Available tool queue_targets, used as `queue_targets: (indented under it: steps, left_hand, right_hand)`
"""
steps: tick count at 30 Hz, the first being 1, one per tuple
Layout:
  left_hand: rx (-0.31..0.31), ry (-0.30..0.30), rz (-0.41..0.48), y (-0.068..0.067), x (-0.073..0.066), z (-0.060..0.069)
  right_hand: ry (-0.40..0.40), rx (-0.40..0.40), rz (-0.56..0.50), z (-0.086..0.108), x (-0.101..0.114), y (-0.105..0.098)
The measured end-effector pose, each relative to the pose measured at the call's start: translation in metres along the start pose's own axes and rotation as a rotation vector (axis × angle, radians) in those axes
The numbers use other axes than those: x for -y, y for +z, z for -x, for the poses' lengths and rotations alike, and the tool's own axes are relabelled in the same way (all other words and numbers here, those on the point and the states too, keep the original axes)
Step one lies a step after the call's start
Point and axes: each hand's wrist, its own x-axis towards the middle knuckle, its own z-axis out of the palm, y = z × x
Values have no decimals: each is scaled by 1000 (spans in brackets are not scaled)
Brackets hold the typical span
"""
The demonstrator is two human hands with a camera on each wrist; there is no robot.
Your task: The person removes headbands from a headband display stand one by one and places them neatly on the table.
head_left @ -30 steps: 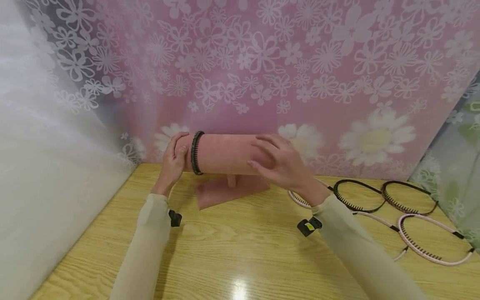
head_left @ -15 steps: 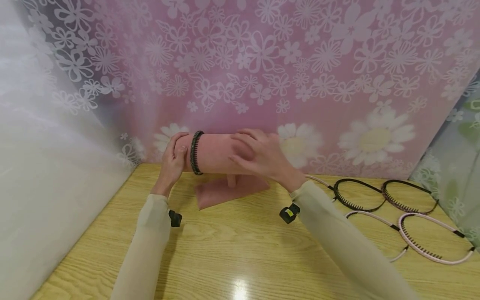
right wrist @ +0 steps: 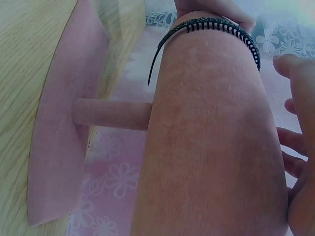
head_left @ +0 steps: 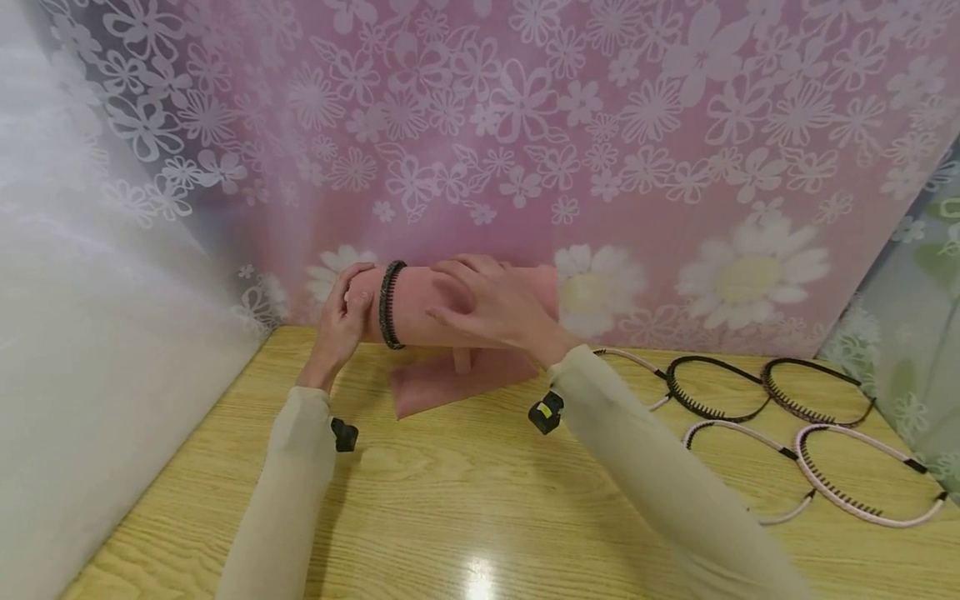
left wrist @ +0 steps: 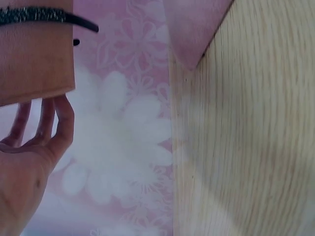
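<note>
A pink padded headband stand (head_left: pixel 414 312) has a horizontal cylinder on a short post and flat base (head_left: pixel 431 390). Around its left part sits a dark green, sparkly toothed headband (head_left: pixel 387 305); its teeth show in the right wrist view. My left hand (head_left: pixel 339 329) holds the cylinder's left end, fingers on top and thumb at the front. In the left wrist view its fingertips (left wrist: pixel 61 105) meet the end face. My right hand (head_left: pixel 498 304) lies over the middle of the cylinder, fingers spread and thumb apart, holding nothing. Some of its fingers touch the far side in the right wrist view.
Several toothed headbands lie on the wooden table (head_left: pixel 420 500) at right, such as a black one (head_left: pixel 716 364) and a pink one (head_left: pixel 825 487). My right sleeve (head_left: pixel 637 450) partly covers others. A flowered pink curtain (head_left: pixel 480 167) hangs close behind the stand.
My right hand has moved left along the cylinder, from its right end to the middle, uncovering the right end. My left hand, the stand and the green headband have stayed nearly still.
</note>
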Motion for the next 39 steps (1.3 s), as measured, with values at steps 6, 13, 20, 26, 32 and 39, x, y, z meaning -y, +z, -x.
queue_targets:
  steps: [6, 13, 20, 26, 32, 39]
  left_hand:
    - [66, -17, 70, -8, -1, 1]
    - [74, -18, 88, -10, -1, -1]
    - [69, -14, 66, -10, 3, -4]
    - [55, -2, 55, -10, 28, -9]
    - [44, 16, 46, -10, 35, -11]
    - [42, 13, 27, -8, 20, -6]
  right_hand:
    - [74, 109, 7, -9, 6, 4]
    - [122, 201, 5, -22, 13, 9]
    - [190, 251, 93, -33, 22, 15]
    - [203, 263, 218, -42, 30, 25]
    - [208, 245, 300, -46, 33, 31]
    - [240, 249, 348, -47, 36, 34]
